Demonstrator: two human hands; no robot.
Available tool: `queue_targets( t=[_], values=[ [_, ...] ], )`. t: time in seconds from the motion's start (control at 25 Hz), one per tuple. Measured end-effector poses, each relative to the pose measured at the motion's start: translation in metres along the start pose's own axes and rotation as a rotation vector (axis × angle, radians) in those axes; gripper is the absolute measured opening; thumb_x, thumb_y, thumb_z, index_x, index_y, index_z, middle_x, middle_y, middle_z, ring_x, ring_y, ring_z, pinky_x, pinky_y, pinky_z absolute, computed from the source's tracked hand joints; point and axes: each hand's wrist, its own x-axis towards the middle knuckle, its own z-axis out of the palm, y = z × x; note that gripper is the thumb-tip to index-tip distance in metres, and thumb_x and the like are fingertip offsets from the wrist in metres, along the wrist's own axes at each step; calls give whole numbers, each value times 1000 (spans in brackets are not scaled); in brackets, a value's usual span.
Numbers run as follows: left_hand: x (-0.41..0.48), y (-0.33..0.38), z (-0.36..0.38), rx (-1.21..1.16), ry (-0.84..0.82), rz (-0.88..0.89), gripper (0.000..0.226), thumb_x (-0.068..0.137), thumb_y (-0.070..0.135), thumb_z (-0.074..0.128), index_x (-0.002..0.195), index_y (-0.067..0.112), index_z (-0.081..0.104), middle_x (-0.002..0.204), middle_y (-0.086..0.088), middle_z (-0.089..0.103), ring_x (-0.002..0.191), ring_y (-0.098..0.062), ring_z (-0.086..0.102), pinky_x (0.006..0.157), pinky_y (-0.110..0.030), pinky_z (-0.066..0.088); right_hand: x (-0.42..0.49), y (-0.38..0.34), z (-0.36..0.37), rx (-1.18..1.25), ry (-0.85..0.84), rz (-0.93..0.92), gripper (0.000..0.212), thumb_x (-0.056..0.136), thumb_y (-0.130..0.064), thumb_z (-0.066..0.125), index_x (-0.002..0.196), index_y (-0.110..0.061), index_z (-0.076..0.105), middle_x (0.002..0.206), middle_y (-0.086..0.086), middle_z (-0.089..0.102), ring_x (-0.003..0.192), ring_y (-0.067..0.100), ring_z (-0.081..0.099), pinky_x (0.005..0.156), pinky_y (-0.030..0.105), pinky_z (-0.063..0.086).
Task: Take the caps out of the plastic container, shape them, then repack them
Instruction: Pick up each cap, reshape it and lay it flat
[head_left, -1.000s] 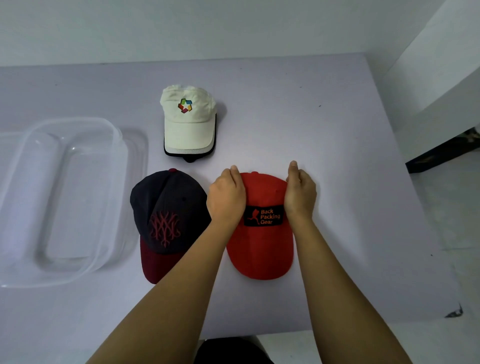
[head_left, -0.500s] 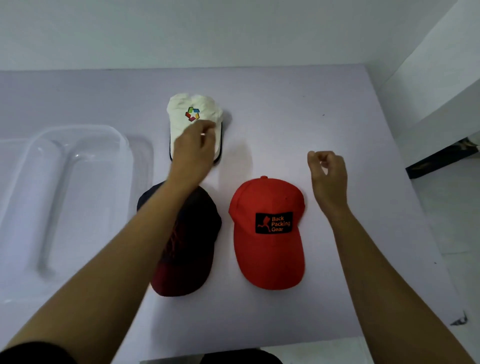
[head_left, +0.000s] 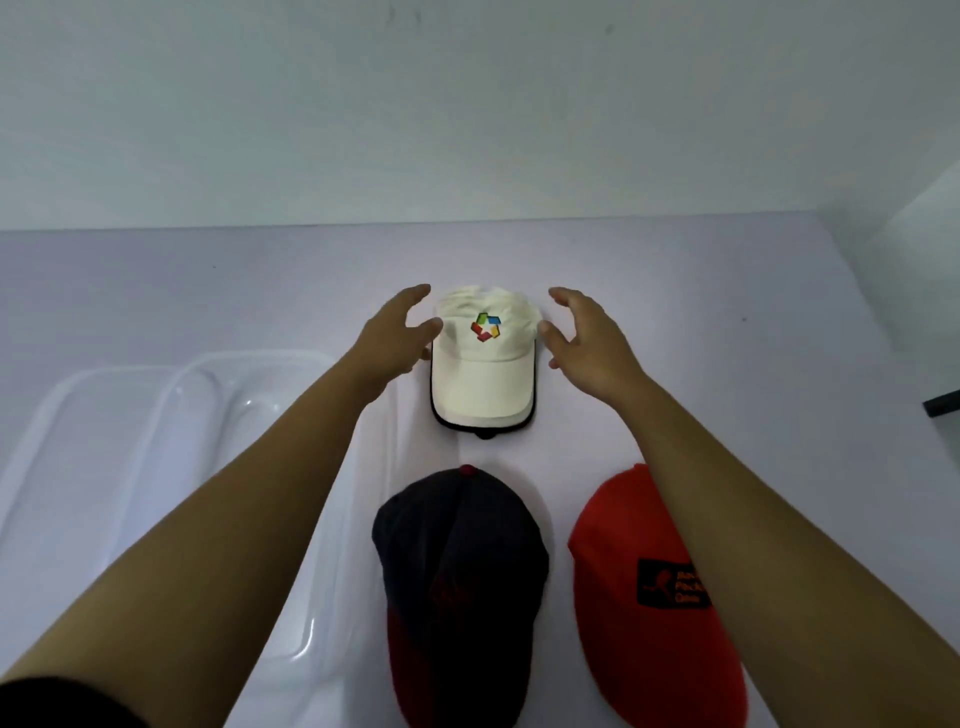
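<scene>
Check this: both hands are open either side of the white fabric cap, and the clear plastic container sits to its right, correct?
No. The head view shows the clear plastic container to the left of the white fabric cap. The left hand and right hand are indeed open either side of it.

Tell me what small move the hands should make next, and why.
Probably bring both hands in to cup the white cap and shape its crown. The left hand and right hand are open on either side of it, and the crown looks creased.
</scene>
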Motion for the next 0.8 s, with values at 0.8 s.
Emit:
queue_targets(
  t=[0.8],
  values=[
    [59, -9, 11, 362, -145, 244, 31, 101, 33, 35, 92, 8, 50, 94, -9, 40, 89, -21, 44, 56, -23, 45, 53, -17, 36, -204, -67, 55, 38, 94, -33, 51, 117, -4, 56, 123, 15, 45, 108, 24, 49, 84, 22, 31]
  ],
)
